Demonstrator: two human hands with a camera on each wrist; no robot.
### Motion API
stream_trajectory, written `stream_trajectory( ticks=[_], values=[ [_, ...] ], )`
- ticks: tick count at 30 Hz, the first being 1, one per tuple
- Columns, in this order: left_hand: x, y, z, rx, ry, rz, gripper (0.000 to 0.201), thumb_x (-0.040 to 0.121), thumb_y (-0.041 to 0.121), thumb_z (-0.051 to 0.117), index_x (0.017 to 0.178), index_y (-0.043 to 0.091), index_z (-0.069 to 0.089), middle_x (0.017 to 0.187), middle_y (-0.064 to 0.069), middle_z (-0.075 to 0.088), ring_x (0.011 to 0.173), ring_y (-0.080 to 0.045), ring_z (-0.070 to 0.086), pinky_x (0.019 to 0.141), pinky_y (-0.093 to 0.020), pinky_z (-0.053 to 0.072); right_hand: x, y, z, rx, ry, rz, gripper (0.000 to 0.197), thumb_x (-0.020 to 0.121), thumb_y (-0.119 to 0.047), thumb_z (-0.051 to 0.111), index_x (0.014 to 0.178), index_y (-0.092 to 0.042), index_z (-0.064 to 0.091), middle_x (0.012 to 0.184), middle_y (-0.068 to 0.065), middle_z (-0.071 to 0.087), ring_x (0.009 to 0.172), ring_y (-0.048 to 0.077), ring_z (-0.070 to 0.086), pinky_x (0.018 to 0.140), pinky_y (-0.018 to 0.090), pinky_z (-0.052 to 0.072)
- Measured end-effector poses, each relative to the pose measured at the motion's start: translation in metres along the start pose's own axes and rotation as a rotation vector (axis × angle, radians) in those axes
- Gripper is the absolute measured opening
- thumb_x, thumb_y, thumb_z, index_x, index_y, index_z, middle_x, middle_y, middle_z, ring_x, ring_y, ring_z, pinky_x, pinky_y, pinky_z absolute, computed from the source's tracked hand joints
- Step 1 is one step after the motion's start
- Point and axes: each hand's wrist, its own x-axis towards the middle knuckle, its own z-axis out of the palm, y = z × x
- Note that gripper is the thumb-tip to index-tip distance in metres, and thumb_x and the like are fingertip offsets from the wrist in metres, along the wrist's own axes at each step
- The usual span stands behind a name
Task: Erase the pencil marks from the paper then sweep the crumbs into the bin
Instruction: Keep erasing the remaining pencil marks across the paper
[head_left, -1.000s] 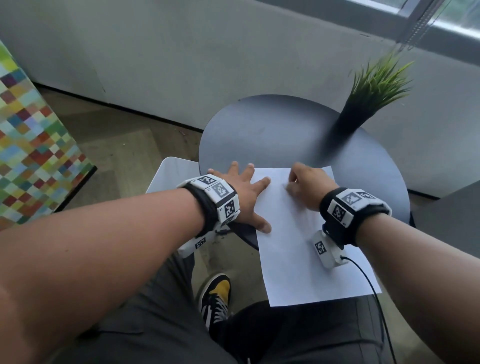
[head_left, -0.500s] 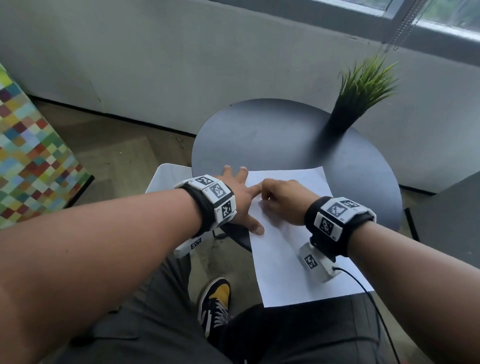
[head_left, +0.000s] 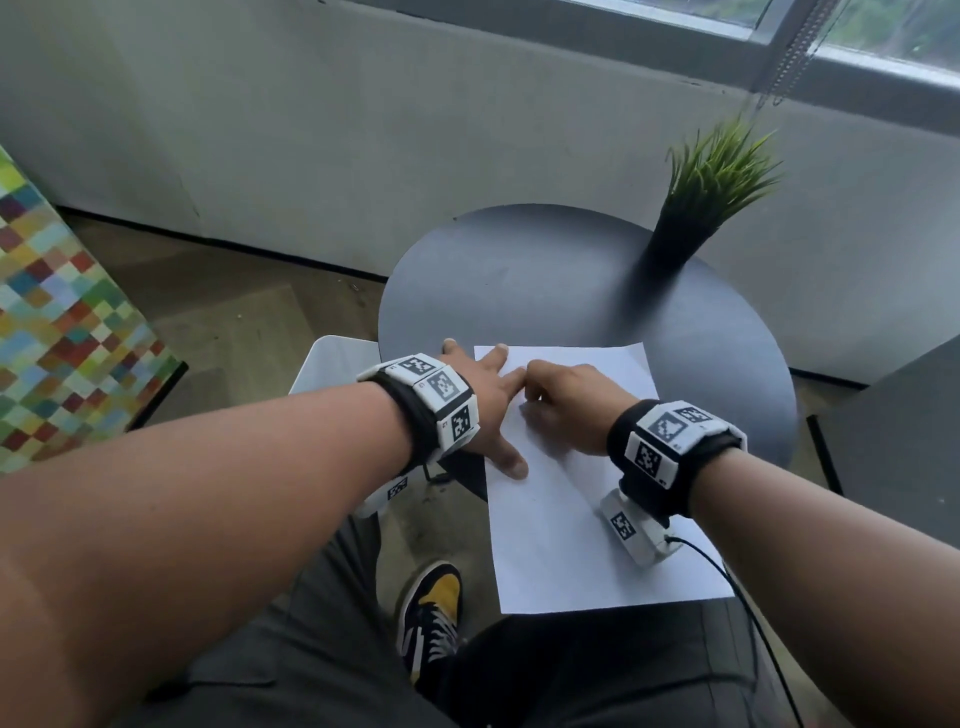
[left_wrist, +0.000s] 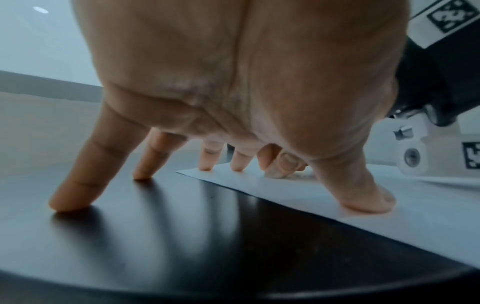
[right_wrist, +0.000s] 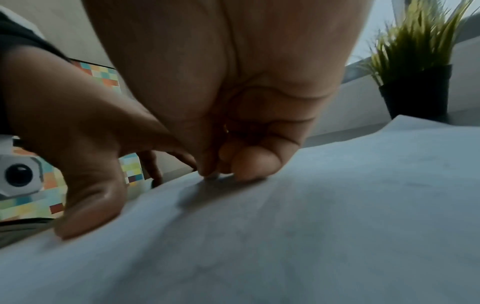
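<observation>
Left hand (head_left: 480, 405), fingers spread, pins the paper (head_left: 582, 499) at its ten o'clock corner against sliding. Right hand (head_left: 566, 400) pinches a small eraser (left_wrist: 275, 174), rubbing beside it.

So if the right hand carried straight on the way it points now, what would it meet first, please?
Probably the left hand: the right hand points left across the paper, its knuckles almost against the left fingers.

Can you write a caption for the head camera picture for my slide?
Left hand holds the paper flat on the table while the right hand rubs near its top edge.
</observation>
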Motion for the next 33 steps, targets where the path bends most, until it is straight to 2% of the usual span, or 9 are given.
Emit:
stream_trajectory(
  ticks=[5, 10, 14, 18, 21, 23, 28, 31, 33],
  values=[
    [0.002, 0.0, -0.001, -0.008, -0.04, -0.016, 0.126, 0.053, 0.091, 0.06, 0.152, 0.045, -0.003, 0.164, 0.004, 0.0, 0.139, -0.056, 0.011, 0.104, -0.064, 0.036, 0.006, 0.017, -0.014, 0.02, 0.133, 0.199, 0.01, 0.087, -0.021, 0.048, 0.092, -0.013, 0.051, 0.094, 0.01, 0.063, 0.088, 0.031, 0.056, 0.068, 0.031, 0.04],
    [0.003, 0.0, -0.001, -0.018, -0.021, 0.0, 0.12, 0.053, 0.089, 0.063, 0.149, 0.05, 0.004, 0.163, 0.001, 0.004, 0.136, -0.059, 0.013, 0.101, -0.065, 0.038, -0.008, -0.001, -0.003, 0.031, -0.056, -0.059, 0.009, 0.089, -0.023, 0.052, 0.096, -0.02, 0.057, 0.091, 0.0, 0.064, 0.085, 0.022, 0.056, 0.072, 0.03, 0.042],
    [0.002, 0.003, -0.004, -0.01, -0.047, -0.027, 0.125, 0.056, 0.089, 0.062, 0.152, 0.048, -0.005, 0.163, 0.002, 0.0, 0.139, -0.058, 0.008, 0.105, -0.064, 0.034, 0.005, 0.019, -0.013, 0.055, 0.134, 0.178, 0.007, 0.086, -0.022, 0.052, 0.087, -0.017, 0.055, 0.09, 0.003, 0.063, 0.089, 0.025, 0.057, 0.069, 0.031, 0.042],
    [0.002, 0.002, -0.002, -0.013, -0.022, -0.004, 0.12, 0.052, 0.09, 0.063, 0.149, 0.05, 0.004, 0.161, 0.0, 0.008, 0.134, -0.058, 0.015, 0.097, -0.064, 0.041, -0.007, -0.002, -0.002, 0.08, -0.103, -0.066, 0.007, 0.088, -0.024, 0.056, 0.095, -0.023, 0.056, 0.088, -0.005, 0.063, 0.084, 0.019, 0.058, 0.069, 0.029, 0.044],
    [0.001, 0.003, -0.004, -0.003, -0.047, -0.024, 0.123, 0.055, 0.088, 0.064, 0.151, 0.049, -0.003, 0.162, 0.001, 0.004, 0.136, -0.059, 0.012, 0.099, -0.065, 0.037, 0.002, 0.012, -0.014, 0.095, 0.007, 0.138, 0.008, 0.086, -0.021, 0.054, 0.091, -0.017, 0.057, 0.087, 0.0, 0.062, 0.085, 0.022, 0.058, 0.062, 0.028, 0.043],
    [0.0, 0.004, -0.006, -0.004, -0.049, -0.032, 0.124, 0.056, 0.088, 0.064, 0.151, 0.049, -0.005, 0.162, 0.001, 0.002, 0.137, -0.059, 0.01, 0.1, -0.066, 0.035, 0.005, 0.022, -0.015, 0.083, 0.12, 0.255, 0.008, 0.087, -0.02, 0.05, 0.09, -0.014, 0.055, 0.092, 0.006, 0.062, 0.089, 0.027, 0.057, 0.068, 0.03, 0.043],
    [-0.002, 0.002, -0.006, 0.001, -0.047, -0.012, 0.123, 0.055, 0.087, 0.065, 0.151, 0.05, -0.003, 0.16, -0.001, 0.007, 0.135, -0.058, 0.015, 0.098, -0.063, 0.037, -0.008, 0.009, -0.011, 0.021, -0.038, 0.002, 0.005, 0.09, -0.022, 0.053, 0.087, -0.02, 0.051, 0.084, 0.0, 0.058, 0.08, 0.022, 0.052, 0.061, 0.027, 0.037],
    [-0.003, 0.005, -0.011, 0.017, -0.068, -0.028, 0.122, 0.056, 0.088, 0.065, 0.149, 0.054, -0.007, 0.161, 0.0, 0.004, 0.136, -0.056, 0.017, 0.099, -0.062, 0.037, -0.005, 0.03, -0.024, 0.071, 0.037, 0.157, 0.009, 0.088, -0.023, 0.057, 0.089, -0.014, 0.057, 0.085, 0.002, 0.059, 0.075, 0.021, 0.055, 0.06, 0.027, 0.043],
    [-0.002, 0.005, -0.013, 0.022, -0.07, -0.026, 0.122, 0.054, 0.089, 0.064, 0.148, 0.057, -0.007, 0.16, 0.0, 0.005, 0.135, -0.054, 0.02, 0.098, -0.062, 0.037, -0.004, 0.039, -0.02, 0.098, 0.109, 0.242, 0.011, 0.089, -0.023, 0.055, 0.093, -0.013, 0.057, 0.088, 0.004, 0.06, 0.084, 0.024, 0.056, 0.066, 0.03, 0.042]
  ],
)
